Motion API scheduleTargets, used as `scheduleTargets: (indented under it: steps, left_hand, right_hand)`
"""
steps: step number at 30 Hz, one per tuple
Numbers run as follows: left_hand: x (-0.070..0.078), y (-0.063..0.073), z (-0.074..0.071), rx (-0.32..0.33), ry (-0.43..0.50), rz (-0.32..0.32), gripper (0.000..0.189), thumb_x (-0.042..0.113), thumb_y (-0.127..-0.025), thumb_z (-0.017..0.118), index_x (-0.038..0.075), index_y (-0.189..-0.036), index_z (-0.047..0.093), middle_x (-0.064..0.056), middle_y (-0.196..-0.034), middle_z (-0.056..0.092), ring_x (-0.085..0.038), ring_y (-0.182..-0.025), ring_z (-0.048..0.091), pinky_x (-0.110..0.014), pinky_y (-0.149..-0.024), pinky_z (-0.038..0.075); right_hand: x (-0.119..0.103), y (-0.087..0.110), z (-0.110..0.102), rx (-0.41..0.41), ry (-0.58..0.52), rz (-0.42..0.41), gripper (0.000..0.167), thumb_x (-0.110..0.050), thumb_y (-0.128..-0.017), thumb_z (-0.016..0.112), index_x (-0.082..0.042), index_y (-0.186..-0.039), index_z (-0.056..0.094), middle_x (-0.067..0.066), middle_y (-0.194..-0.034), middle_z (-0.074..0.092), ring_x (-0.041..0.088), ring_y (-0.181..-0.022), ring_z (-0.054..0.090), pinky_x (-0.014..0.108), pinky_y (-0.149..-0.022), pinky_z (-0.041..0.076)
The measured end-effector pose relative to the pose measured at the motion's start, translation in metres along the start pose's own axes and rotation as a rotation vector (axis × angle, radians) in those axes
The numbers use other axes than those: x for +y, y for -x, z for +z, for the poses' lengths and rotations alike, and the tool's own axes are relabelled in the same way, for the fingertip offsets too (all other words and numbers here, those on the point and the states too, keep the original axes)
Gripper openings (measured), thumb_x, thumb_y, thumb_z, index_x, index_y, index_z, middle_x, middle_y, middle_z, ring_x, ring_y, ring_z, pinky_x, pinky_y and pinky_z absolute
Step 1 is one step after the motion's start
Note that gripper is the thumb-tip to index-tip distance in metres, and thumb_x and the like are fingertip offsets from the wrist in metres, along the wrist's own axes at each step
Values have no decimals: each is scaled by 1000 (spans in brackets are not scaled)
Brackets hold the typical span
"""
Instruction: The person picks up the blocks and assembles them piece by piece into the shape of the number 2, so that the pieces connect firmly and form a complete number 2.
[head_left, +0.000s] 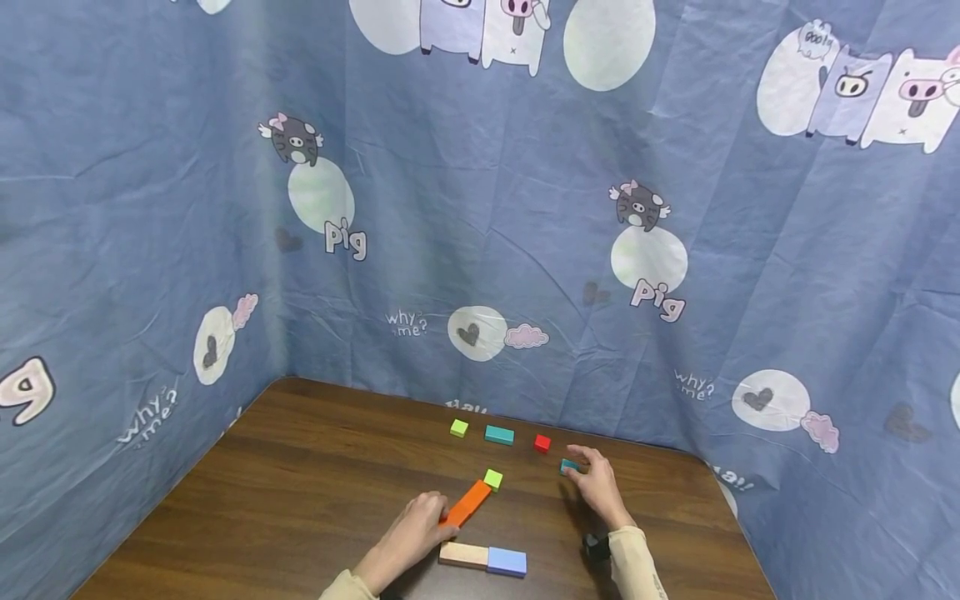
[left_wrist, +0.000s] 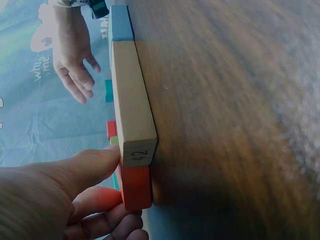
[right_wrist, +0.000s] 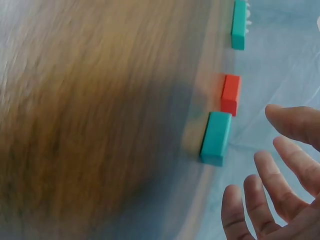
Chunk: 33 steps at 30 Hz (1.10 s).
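Observation:
My left hand (head_left: 411,530) pinches the near end of a long orange block (head_left: 471,502), thumb on one side and fingers on the other. A small light green block (head_left: 492,479) sits at the orange block's far end. Just in front lie a bare wooden block (head_left: 463,555), with a number on its end in the left wrist view, and a blue block (head_left: 507,562), end to end. My right hand (head_left: 600,490) hovers by a small teal block (head_left: 567,467), fingers spread and apart from it in the right wrist view (right_wrist: 216,137).
Along the back of the brown wooden table (head_left: 300,483) stand another light green block (head_left: 459,427), a longer teal block (head_left: 499,435) and a red block (head_left: 542,443). A blue patterned cloth (head_left: 420,275) hangs behind the table and at its sides.

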<state>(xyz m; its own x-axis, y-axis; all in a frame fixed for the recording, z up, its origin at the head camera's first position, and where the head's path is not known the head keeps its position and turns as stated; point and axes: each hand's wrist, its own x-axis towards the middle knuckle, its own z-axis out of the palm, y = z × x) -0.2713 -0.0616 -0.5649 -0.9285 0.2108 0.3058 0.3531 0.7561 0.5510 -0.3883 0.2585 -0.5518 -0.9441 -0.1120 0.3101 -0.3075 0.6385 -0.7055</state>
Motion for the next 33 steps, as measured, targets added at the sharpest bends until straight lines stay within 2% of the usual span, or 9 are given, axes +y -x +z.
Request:
scheduleTargets:
  steps: [9,15,25,33]
  left_hand:
    - [2,-1,-2,16,-19,9,32,17,-72,83,10,-66,52,5,-66,42,-6,-58,34,-22,-51,31]
    - [2,-2,-3,15,-13,14,32,17,-72,82,10,-67,51,5,-66,42,-6,-59,34,-22,-52,31]
    - [1,-1,-2,-1,-8,6,30,17,-73,82,10,-69,53,5,-67,43,-6,-59,35,-22,-52,32]
    - [1,1,-1,8,-9,3,32,16,-72,83,10,-67,53,5,-66,42,-5,-59,34,-21,-51,30]
  right_hand:
    - [9,-4,-1,-9,48,61,46,-7,-82,72,-2,-126,59,21,-126,56,39,-115,51,55,-96,37]
    - [12,-5,-1,-42,30,100,44,-7,-83,71,-1,-126,58,22,-127,56,39,-115,53,53,-96,41]
    - [15,-5,2,-61,31,114,35,-3,-85,66,3,-119,62,19,-114,65,30,-102,61,47,-88,48]
    - [19,-4,2,-57,36,150,30,-4,-83,69,4,-111,66,16,-101,69,23,-89,63,33,-73,50]
